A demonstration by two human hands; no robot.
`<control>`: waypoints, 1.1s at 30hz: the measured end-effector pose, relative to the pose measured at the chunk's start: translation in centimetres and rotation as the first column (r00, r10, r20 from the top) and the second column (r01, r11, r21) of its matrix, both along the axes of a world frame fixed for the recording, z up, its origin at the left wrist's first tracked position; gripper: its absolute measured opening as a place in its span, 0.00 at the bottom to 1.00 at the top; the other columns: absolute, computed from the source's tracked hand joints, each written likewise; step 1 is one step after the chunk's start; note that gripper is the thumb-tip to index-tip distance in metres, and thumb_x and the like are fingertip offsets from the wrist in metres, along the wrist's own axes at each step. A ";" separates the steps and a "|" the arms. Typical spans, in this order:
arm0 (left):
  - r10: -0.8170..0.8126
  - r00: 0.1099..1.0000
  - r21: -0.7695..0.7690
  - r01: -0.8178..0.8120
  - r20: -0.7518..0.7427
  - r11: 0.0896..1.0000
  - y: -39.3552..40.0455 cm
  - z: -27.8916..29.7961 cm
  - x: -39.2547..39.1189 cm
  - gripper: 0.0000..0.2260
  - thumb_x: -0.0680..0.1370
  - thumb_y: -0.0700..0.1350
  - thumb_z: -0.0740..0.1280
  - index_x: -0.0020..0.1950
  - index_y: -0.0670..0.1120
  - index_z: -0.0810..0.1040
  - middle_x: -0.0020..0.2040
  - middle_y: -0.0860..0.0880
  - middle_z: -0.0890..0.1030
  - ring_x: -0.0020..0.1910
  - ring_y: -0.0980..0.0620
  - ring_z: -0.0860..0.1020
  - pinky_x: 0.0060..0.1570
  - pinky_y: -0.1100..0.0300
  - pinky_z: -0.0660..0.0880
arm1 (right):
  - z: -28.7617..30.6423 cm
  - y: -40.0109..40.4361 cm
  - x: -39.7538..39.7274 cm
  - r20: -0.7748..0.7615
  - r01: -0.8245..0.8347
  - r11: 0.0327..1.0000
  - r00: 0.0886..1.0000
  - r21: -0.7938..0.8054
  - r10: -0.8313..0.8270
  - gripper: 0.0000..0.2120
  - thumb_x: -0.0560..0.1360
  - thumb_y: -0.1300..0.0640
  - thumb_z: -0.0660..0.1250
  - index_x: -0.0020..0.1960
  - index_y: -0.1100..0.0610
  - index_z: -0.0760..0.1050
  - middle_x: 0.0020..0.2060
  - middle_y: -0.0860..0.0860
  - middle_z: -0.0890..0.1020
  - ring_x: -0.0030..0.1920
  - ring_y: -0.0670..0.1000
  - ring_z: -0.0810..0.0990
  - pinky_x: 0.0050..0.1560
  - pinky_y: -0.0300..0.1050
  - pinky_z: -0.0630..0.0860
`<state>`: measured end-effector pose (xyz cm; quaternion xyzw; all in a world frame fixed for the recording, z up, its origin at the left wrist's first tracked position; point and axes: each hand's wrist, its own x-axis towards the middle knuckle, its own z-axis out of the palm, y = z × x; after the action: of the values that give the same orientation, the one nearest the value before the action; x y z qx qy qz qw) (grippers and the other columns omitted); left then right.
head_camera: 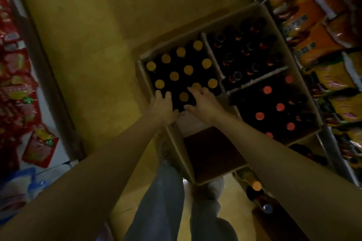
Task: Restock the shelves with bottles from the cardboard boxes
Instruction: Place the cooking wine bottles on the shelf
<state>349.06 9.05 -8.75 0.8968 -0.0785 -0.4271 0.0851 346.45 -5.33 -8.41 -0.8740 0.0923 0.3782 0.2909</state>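
Both forearms reach down from the head camera to a box of yellow-capped bottles on the floor.

Bare forearms fill the near frame; the left hand [162,106] and right hand [203,103] hover with fingers spread and loosely bent over the near rows of yellow-capped bottles [182,70], pinching nothing yet. These stand upright in an open cardboard box [144,78] in the aisle, beside a divided box [260,10] of dark-capped and red-capped bottles [274,107] just against the snack shelf [313,31]. To do this well, I would take one neck firmly in each hand below the cap, lift straight up to clear the neighbours, and avoid knocking adjacent bottles together.
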 end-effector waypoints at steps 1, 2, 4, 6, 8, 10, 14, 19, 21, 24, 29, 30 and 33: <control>-0.011 1.000 -0.001 0.011 -0.006 1.000 0.3 -0.8 0.4 0.27 0.80 0.52 0.62 0.74 0.42 0.56 0.68 0.39 0.60 0.66 0.39 0.65 0.61 0.52 0.67 | -0.8 0.6 0.6 -0.006 -0.016 1.000 1.000 0.000 0.016 0.30 0.80 0.49 0.61 0.78 0.52 0.52 0.75 0.57 0.55 0.73 0.60 0.57 0.69 0.52 0.63; -0.021 1.000 -0.004 0.021 -0.014 1.000 0.5 -1.6 0.7 0.27 0.80 0.51 0.61 0.74 0.42 0.56 0.68 0.39 0.60 0.65 0.39 0.66 0.60 0.53 0.67 | -1.6 1.1 1.2 -0.016 -0.032 0.999 0.999 -0.012 0.032 0.30 0.80 0.49 0.61 0.78 0.53 0.52 0.74 0.58 0.55 0.72 0.60 0.58 0.68 0.53 0.64; -0.051 0.998 -0.020 0.050 -0.030 0.999 0.8 -3.4 1.2 0.26 0.81 0.51 0.61 0.73 0.41 0.57 0.66 0.39 0.64 0.62 0.39 0.69 0.57 0.53 0.69 | -3.0 1.9 2.2 -0.038 -0.060 0.996 0.998 -0.067 0.058 0.28 0.81 0.50 0.60 0.77 0.55 0.54 0.73 0.59 0.56 0.68 0.61 0.64 0.60 0.52 0.70; -0.091 0.994 -0.036 0.089 -0.067 0.995 0.8 -5.2 1.5 0.24 0.81 0.50 0.60 0.72 0.40 0.58 0.63 0.38 0.68 0.59 0.41 0.71 0.49 0.55 0.70 | -4.2 2.7 2.9 -0.059 -0.099 0.985 0.994 -0.145 0.091 0.22 0.82 0.54 0.58 0.73 0.58 0.60 0.70 0.61 0.57 0.60 0.62 0.72 0.49 0.49 0.72; -0.105 0.989 -0.039 0.101 -0.108 0.994 0.8 -6.5 1.7 0.24 0.81 0.48 0.60 0.72 0.40 0.58 0.61 0.38 0.70 0.56 0.42 0.73 0.43 0.57 0.69 | -5.2 3.4 3.4 -0.104 -0.164 0.963 0.984 -0.215 0.145 0.18 0.82 0.57 0.58 0.70 0.60 0.63 0.69 0.63 0.61 0.57 0.62 0.74 0.43 0.48 0.69; -0.106 0.989 -0.027 0.104 -0.107 0.994 0.7 -7.5 2.0 0.25 0.81 0.45 0.60 0.74 0.40 0.55 0.60 0.38 0.71 0.56 0.42 0.73 0.42 0.57 0.68 | -6.1 4.0 3.5 -0.132 -0.249 0.931 0.966 -0.266 0.221 0.19 0.81 0.59 0.58 0.70 0.61 0.62 0.67 0.64 0.66 0.58 0.62 0.75 0.41 0.47 0.69; -0.138 0.989 0.011 0.139 -0.060 0.990 0.4 -8.4 2.8 0.27 0.80 0.43 0.61 0.75 0.40 0.53 0.57 0.38 0.74 0.52 0.42 0.77 0.38 0.56 0.69 | -7.3 4.4 3.2 -0.119 -0.317 0.893 0.948 -0.320 0.294 0.24 0.81 0.60 0.58 0.74 0.60 0.55 0.62 0.63 0.71 0.58 0.61 0.76 0.41 0.49 0.69; -0.220 0.972 0.065 0.215 0.081 0.974 0.4 -8.8 2.6 0.24 0.80 0.47 0.62 0.71 0.42 0.57 0.55 0.41 0.76 0.51 0.42 0.78 0.36 0.55 0.68 | -8.9 3.8 3.6 -0.064 -0.358 0.875 0.932 -0.327 0.357 0.26 0.81 0.57 0.59 0.74 0.56 0.52 0.59 0.62 0.74 0.56 0.63 0.77 0.39 0.49 0.67; -0.267 0.956 0.077 0.259 0.125 0.963 0.5 -9.1 2.4 0.22 0.81 0.46 0.60 0.71 0.42 0.57 0.55 0.41 0.76 0.51 0.42 0.78 0.37 0.55 0.68 | -9.3 3.6 3.3 -0.035 -0.347 0.888 0.935 -0.301 0.353 0.24 0.82 0.55 0.57 0.74 0.56 0.52 0.58 0.62 0.74 0.55 0.63 0.77 0.40 0.49 0.66; -0.276 0.953 0.066 0.270 0.127 0.961 0.5 -9.0 2.6 0.19 0.82 0.44 0.57 0.72 0.43 0.57 0.56 0.40 0.76 0.51 0.40 0.78 0.37 0.54 0.68 | -8.9 3.2 3.0 0.020 -0.333 0.901 0.936 -0.277 0.352 0.22 0.82 0.55 0.55 0.74 0.55 0.54 0.57 0.62 0.75 0.53 0.63 0.77 0.40 0.49 0.65; -0.206 0.969 -0.001 0.208 0.137 0.978 0.9 -5.8 2.4 0.14 0.82 0.46 0.56 0.66 0.43 0.61 0.53 0.39 0.76 0.50 0.38 0.77 0.38 0.53 0.67 | -6.0 2.7 2.0 0.094 -0.262 0.943 0.954 -0.206 0.286 0.18 0.82 0.54 0.55 0.70 0.56 0.59 0.52 0.60 0.75 0.48 0.61 0.76 0.39 0.47 0.61; -0.208 0.967 -0.003 0.211 0.147 0.978 0.8 -4.8 2.3 0.14 0.82 0.46 0.56 0.65 0.43 0.61 0.53 0.39 0.76 0.50 0.38 0.77 0.38 0.53 0.67 | -5.1 2.6 1.9 0.111 -0.255 0.946 0.954 -0.200 0.280 0.18 0.82 0.54 0.56 0.70 0.56 0.59 0.52 0.60 0.76 0.46 0.60 0.75 0.39 0.47 0.61; -0.221 0.956 -0.006 0.226 0.192 0.974 0.2 -1.6 2.3 0.14 0.82 0.46 0.56 0.66 0.43 0.62 0.51 0.39 0.76 0.48 0.39 0.77 0.37 0.53 0.66 | -2.1 2.0 1.8 0.158 -0.249 0.945 0.945 -0.214 0.285 0.17 0.81 0.53 0.56 0.68 0.56 0.60 0.50 0.59 0.77 0.43 0.58 0.74 0.37 0.47 0.60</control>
<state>351.34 9.28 -10.37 0.9176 -0.1929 -0.3452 0.0408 348.23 -3.31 -10.50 -0.9338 -0.0194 0.3200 0.1588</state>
